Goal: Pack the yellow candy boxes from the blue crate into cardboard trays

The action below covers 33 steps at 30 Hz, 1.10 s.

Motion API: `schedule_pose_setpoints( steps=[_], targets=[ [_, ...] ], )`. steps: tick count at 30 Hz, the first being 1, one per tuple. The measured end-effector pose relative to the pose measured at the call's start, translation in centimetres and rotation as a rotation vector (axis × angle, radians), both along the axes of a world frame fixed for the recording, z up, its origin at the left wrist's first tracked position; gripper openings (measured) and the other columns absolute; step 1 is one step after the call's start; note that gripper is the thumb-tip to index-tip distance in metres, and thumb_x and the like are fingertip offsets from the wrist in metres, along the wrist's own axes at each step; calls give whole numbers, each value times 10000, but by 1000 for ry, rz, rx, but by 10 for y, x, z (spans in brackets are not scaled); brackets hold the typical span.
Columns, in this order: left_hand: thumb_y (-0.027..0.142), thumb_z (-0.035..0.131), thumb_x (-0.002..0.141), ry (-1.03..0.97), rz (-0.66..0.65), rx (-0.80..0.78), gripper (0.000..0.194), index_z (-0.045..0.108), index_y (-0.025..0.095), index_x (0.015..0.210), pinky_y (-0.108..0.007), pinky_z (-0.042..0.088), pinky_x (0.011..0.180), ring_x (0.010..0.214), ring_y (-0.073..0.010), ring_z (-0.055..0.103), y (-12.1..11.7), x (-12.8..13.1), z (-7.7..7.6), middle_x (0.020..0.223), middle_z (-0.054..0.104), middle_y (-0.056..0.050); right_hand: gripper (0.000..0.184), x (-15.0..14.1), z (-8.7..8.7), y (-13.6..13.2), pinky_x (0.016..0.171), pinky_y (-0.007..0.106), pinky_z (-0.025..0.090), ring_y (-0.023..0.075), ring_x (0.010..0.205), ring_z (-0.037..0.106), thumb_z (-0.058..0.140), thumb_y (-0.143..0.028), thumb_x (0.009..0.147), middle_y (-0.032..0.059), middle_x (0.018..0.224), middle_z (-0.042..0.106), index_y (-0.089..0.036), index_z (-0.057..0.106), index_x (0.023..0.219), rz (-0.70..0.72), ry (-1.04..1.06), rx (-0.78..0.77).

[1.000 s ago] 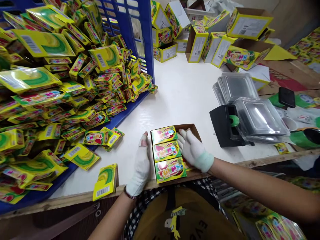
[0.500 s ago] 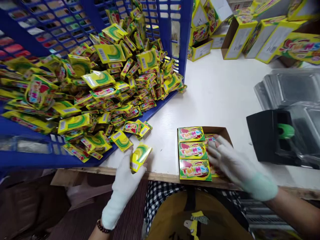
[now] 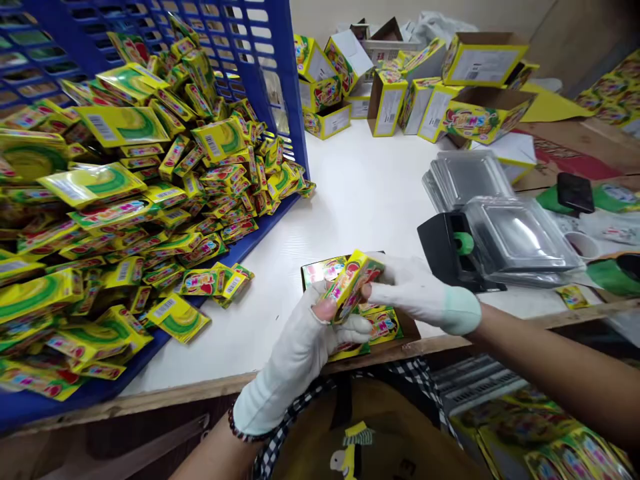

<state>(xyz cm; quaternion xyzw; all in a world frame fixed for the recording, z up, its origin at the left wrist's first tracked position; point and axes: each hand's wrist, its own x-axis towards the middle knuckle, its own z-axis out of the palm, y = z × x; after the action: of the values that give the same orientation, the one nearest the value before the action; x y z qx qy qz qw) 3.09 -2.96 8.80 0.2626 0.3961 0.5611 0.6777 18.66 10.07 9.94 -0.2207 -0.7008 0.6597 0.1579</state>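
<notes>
Both gloved hands hold one small yellow candy box (image 3: 353,283) tilted in the air, its printed side turned up. My left hand (image 3: 310,340) grips its lower left end with the thumb on the print. At its right end, my right hand (image 3: 403,290) closes with fingertips on the box. Directly beneath lies an open display carton (image 3: 411,328) holding several like boxes, partly hidden by my hands. A heap of the same small boxes (image 3: 165,193) fills the blue plastic crate (image 3: 273,40) on the left, some spilling over its edge onto the white table (image 3: 345,193).
Yellow open cartons (image 3: 387,103) stand at the back. To the right, stacked clear plastic trays (image 3: 525,233) lie beside a black tape dispenser (image 3: 443,250) with green tape. A dark phone-like object (image 3: 575,192) rests farther right. The table's wooden edge (image 3: 200,393) runs in front.
My left hand has brought a candy box from beside the crate to above the carton. My right hand has lifted off the carton's boxes and joined it. The view has swung right.
</notes>
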Motion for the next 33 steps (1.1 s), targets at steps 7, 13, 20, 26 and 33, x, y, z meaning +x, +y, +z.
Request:
schedule_pose_setpoints(
  steps=[7,13,20,26,33],
  targets=[
    [342,556,912,1232,180,290,188,608,204,1030,-353,495,875,971,-219,612,-18,-23,-18,1044,643,-88,266,23,44,57,713,324,465,207,792,601,625,-419,843,43,886,672,-178,646,956,296,-536,548],
    [267,518,845,2019,84,140,332,613,176,1150,-512,448,954,1123,-361,563,-3,-115,-23,1223,582,-182,106,-31,12,53,619,325,423,206,671,580,698,-290,693,18,676,605,-189,685,722,802,-950,710],
    [269,476,852,2481,-235,-92,444,450,140,1276,-571,416,944,1186,-368,518,-2,-232,-49,1247,608,-188,160,-63,-42,49,684,308,495,216,788,645,711,-303,655,12,763,679,-189,734,766,982,-992,636],
    [545,722,661,2127,178,-231,540,500,205,1017,-421,478,815,923,-303,589,-5,-213,-31,932,606,-59,400,-41,-49,30,706,326,503,257,850,679,738,-192,600,85,917,731,-143,739,996,943,-1028,759],
    [667,813,550,500,448,-74,664,518,221,943,-254,470,618,716,-134,549,21,-108,-9,803,563,24,396,-27,-64,13,725,349,510,294,888,696,744,-158,640,160,979,738,-113,740,1034,950,-964,858]
  ],
)
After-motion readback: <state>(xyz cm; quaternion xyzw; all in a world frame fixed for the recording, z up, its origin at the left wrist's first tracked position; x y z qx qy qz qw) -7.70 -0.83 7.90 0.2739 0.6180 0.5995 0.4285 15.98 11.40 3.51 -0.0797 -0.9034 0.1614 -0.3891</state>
